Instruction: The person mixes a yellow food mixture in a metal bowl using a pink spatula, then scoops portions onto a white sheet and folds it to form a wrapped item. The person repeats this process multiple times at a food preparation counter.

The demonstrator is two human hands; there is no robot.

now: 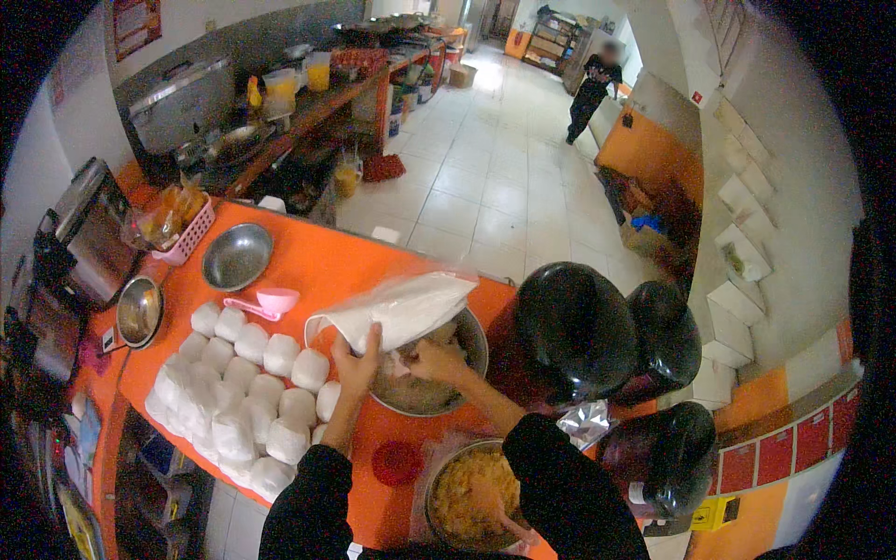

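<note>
My left hand (358, 358) grips the near edge of a white plastic bag or sheet (399, 308), thumb against it. This sheet lies over the far part of a large metal bowl (483, 344). My right hand (437, 362) reaches into the bowl, fingers bent beside a pale piece (400, 364); whether they grip it is unclear. Left of my left hand sit rows of rounded white bundles (241, 374), seemingly wrapped in thin plastic. Below my right forearm stands a bowl of yellow-brown shredded food (465, 493), with a blurred pinkish thing (500, 507) in it.
A pink scoop (276, 301), a metal bowl (238, 257) and a pink basket (189, 234) stand on the orange table (315, 245). A red round thing (397, 462) lies nearby. Large black bundles (574, 329) crowd the right. A person (595, 87) is on the tiled floor beyond.
</note>
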